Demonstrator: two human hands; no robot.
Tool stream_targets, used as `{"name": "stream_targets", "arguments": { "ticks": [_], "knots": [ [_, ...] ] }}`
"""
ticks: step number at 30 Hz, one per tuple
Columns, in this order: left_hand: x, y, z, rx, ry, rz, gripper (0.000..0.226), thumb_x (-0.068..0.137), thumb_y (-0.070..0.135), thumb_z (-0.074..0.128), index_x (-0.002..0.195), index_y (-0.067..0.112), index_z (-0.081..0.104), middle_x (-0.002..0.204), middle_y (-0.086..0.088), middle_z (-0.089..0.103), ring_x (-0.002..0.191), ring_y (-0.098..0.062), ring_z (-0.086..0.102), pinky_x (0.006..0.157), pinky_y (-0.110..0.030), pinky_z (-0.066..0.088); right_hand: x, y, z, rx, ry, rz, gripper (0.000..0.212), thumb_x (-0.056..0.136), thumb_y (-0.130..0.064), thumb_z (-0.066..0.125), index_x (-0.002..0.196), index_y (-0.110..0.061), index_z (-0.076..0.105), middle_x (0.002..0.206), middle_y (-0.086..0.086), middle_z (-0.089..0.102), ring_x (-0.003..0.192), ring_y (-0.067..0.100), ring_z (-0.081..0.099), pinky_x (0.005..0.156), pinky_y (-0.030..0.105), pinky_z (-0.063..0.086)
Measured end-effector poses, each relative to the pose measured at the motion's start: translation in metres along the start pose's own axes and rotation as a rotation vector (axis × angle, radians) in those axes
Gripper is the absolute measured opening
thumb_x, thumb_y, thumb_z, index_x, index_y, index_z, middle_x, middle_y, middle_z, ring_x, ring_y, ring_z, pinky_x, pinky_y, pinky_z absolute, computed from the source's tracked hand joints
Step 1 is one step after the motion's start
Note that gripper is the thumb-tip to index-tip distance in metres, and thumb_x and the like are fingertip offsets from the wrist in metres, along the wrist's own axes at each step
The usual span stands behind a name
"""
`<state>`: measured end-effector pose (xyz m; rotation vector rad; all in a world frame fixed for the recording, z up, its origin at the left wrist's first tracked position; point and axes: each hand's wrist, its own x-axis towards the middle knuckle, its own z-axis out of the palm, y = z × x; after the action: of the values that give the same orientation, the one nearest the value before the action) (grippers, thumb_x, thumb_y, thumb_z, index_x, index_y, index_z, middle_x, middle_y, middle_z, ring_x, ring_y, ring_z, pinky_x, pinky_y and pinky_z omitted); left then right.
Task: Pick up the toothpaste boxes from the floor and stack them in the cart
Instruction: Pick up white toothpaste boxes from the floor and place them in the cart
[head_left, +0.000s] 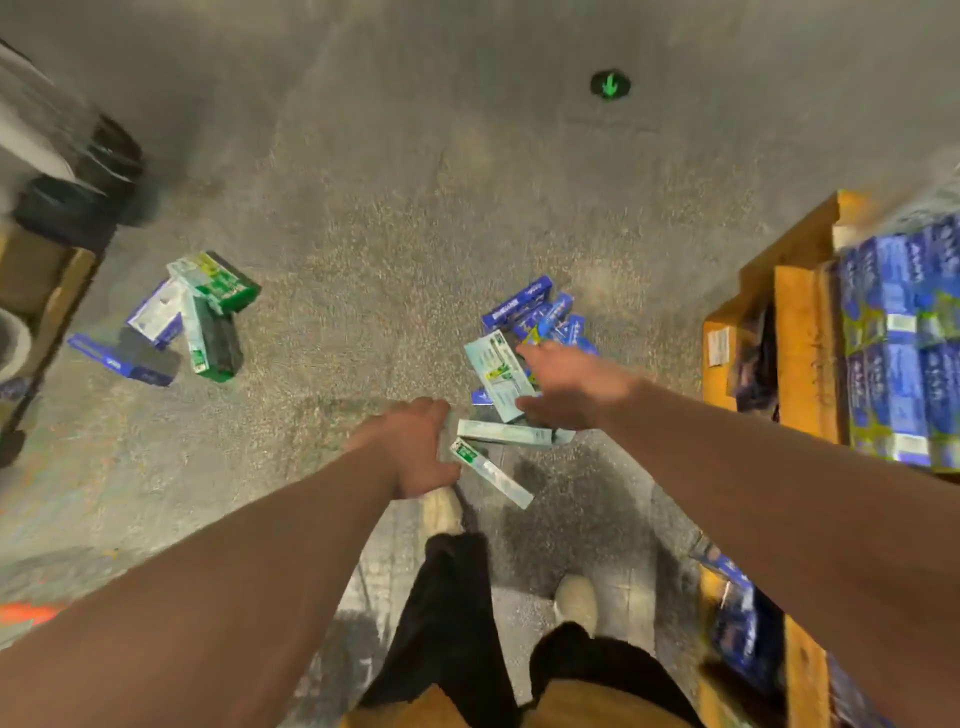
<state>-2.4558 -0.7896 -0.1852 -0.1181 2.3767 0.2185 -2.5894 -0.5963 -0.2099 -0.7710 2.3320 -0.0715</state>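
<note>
On the rough, speckled concrete floor (374, 249), slim cardboard toothpaste boxes (540, 312) are scattered in two heaps, with bare floor left open between them. The right hand (571, 387) is stretched out, fingers spread over a pale flat box (496, 371). The left hand (415, 447) is curled beside a narrow box (488, 470); whether it is gripped cannot be told. Blue boxes (893, 338) are stacked in the yellow-railed cart (800, 353) at the floor's right edge.

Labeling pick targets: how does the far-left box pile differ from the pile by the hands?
The far-left pile lies apart from both hands; the near pile has the right hand over it and the left hand at its edge. The far-left pile includes dark green boxes; the near pile shows mostly blue and pale ones. Both are jumbled on the floor.
</note>
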Motion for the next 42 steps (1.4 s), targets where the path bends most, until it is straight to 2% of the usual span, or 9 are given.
{"name": "stream_targets", "arguments": {
  "ticks": [8,12,16,20,24,28,33,38,42],
  "knots": [
    [0.218,-0.043,0.079,0.16,-0.118,0.147,0.082,0.08,0.058,0.069,0.147,0.023,0.038,0.147,-0.002,0.048,0.132,-0.028,0.048,0.099,-0.053,0.049,0.147,0.061,0.135,0.148,-0.033,0.211,0.053,0.095,-0.045,0.058,0.137,-0.015,0.047,0.129,0.01,0.055,0.115,0.035,0.058,0.088,0.047,0.054],
    [0.306,-0.054,0.149,0.2,-0.163,0.179,0.086,0.079,0.058,0.071,0.149,0.021,0.035,0.149,-0.005,0.047,0.134,-0.031,0.047,0.102,-0.055,0.047,0.198,0.09,0.231,0.103,-0.16,0.249,0.052,0.098,-0.044,0.055,0.139,-0.014,0.044,0.127,0.01,0.052,0.114,0.032,0.055,0.09,0.045,0.052],
    [0.382,-0.06,0.23,0.236,-0.201,0.181,0.105,0.075,0.063,0.072,0.155,0.02,0.02,0.159,-0.007,0.034,0.143,-0.031,0.035,0.109,-0.054,0.042,0.246,0.121,0.318,0.076,-0.207,0.221,0.064,0.096,-0.045,0.054,0.147,-0.011,0.037,0.137,0.011,0.047,0.124,0.032,0.047,0.097,0.047,0.049],
    [0.43,-0.053,0.307,0.28,-0.236,0.193,0.128,0.074,0.063,0.078,0.16,0.018,-0.005,0.169,-0.008,0.002,0.155,-0.032,0.009,0.12,-0.055,0.027,0.281,0.141,0.387,0.1,-0.222,0.183,0.081,0.091,-0.048,0.06,0.154,-0.01,0.027,0.153,0.013,0.035,0.14,0.033,0.033,0.111,0.049,0.039],
    [0.462,-0.042,0.361,0.303,-0.262,0.199,0.139,0.073,0.063,0.08,0.156,0.022,-0.023,0.169,-0.009,-0.017,0.156,-0.032,-0.012,0.124,-0.058,0.005,0.305,0.154,0.434,0.043,-0.264,0.101,0.076,0.091,-0.052,0.06,0.151,-0.011,0.036,0.168,0.014,0.006,0.154,0.036,0.006,0.124,0.052,0.018],
    [0.48,-0.045,0.391,0.392,-0.314,0.223,0.134,0.077,0.065,0.074,0.15,0.028,-0.032,0.164,-0.014,-0.028,0.153,-0.037,-0.02,0.122,-0.064,-0.001,0.319,0.16,0.463,-0.042,-0.344,0.04,0.076,0.092,-0.063,0.05,0.152,-0.016,0.039,0.168,0.013,-0.018,0.155,0.037,-0.013,0.124,0.06,-0.001],
    [0.491,-0.049,0.404,0.434,-0.288,0.222,0.14,0.078,0.069,0.07,0.142,0.027,-0.047,0.161,-0.017,-0.033,0.15,-0.04,-0.026,0.118,-0.07,-0.006,0.32,0.159,0.48,-0.007,-0.276,0.034,0.079,0.086,-0.075,0.047,0.143,-0.02,0.045,0.168,0.015,-0.019,0.153,0.041,-0.018,0.121,0.065,-0.005],
    [0.493,-0.06,0.405,0.384,-0.268,0.334,0.132,0.066,0.077,0.075,0.152,0.037,-0.016,0.16,-0.017,-0.026,0.152,-0.042,-0.019,0.117,-0.072,0.001,0.321,0.147,0.492,-0.147,-0.36,0.077,0.13,0.056,-0.106,0.032,0.158,-0.025,0.022,0.15,0.023,-0.05,0.139,0.052,-0.041,0.11,0.077,-0.013],
    [0.488,-0.07,0.411,0.388,-0.225,0.428,0.084,0.07,0.078,0.069,0.14,0.044,0.036,0.162,-0.02,-0.024,0.15,-0.048,-0.02,0.114,-0.077,0.001,0.318,0.139,0.501,-0.146,-0.343,0.059,0.133,0.054,-0.102,0.049,0.16,-0.028,0.019,0.144,0.022,-0.057,0.133,0.058,-0.044,0.106,0.082,-0.011]
  ]
}}
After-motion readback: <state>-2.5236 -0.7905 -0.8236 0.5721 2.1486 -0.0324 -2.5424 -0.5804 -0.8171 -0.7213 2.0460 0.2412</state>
